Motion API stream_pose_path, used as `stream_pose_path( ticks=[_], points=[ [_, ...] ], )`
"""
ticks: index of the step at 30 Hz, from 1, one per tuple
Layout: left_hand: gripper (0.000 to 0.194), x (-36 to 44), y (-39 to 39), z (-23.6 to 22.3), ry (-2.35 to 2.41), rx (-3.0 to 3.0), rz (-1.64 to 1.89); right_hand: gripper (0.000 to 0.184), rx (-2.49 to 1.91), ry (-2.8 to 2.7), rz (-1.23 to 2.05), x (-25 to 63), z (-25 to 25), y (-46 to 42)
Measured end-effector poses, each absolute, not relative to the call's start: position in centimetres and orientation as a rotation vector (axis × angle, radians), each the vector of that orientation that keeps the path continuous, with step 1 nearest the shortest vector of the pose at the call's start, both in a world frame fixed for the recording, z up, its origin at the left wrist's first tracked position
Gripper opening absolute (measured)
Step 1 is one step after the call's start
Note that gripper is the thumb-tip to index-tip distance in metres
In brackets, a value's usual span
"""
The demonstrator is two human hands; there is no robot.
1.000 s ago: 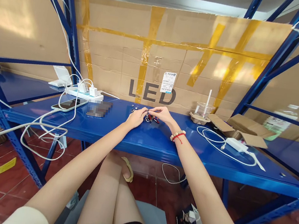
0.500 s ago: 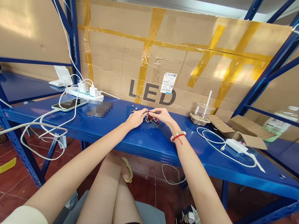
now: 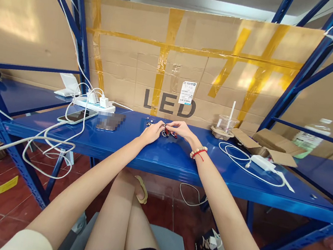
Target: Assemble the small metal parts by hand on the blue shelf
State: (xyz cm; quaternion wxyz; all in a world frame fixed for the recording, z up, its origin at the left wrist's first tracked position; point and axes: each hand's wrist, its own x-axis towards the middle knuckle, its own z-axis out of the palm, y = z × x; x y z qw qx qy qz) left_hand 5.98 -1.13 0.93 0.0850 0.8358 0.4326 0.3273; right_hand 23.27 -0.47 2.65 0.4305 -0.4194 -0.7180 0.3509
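Over the middle of the blue shelf table, my left hand (image 3: pixel 152 132) and my right hand (image 3: pixel 181 129) meet at the fingertips. Both are closed in a pinch around a small bunch of red, dark and silvery metal pieces (image 3: pixel 170 133). What kind of pieces they are is too small to make out, and my fingers cover part of them. Part of the bunch hangs or lies just below my right fingers. A few tiny shiny parts (image 3: pixel 149 121) lie on the table just behind my left hand.
To the left are a phone (image 3: pixel 77 116), a blurred-out flat object (image 3: pixel 109 121) and a white power strip (image 3: pixel 94 104) with looping cables. At right stand a plastic cup with a straw (image 3: pixel 226 123), an opened cardboard box (image 3: pixel 271 145) and a white adapter (image 3: pixel 263 163). A large cardboard sheet (image 3: pixel 125 68) closes the back.
My fingers have shifted only slightly around the small bunch. Nothing else has visibly moved.
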Motion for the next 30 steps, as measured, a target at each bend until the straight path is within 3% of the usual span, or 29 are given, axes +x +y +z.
stream_pose_path(
  ticks=[24, 30],
  points=[
    [0.016, 5.8, -1.5, 1.2, 1.130, 2.616, 0.994, 0.040, -1.221, -1.824, 0.917, 23.2, 3.0, -1.4],
    [0.022, 5.8, -1.6, 1.2, 1.104, 2.582, 1.027, 0.042, -1.214, -1.817, 0.957, 23.2, 3.0, -1.4]
  ],
)
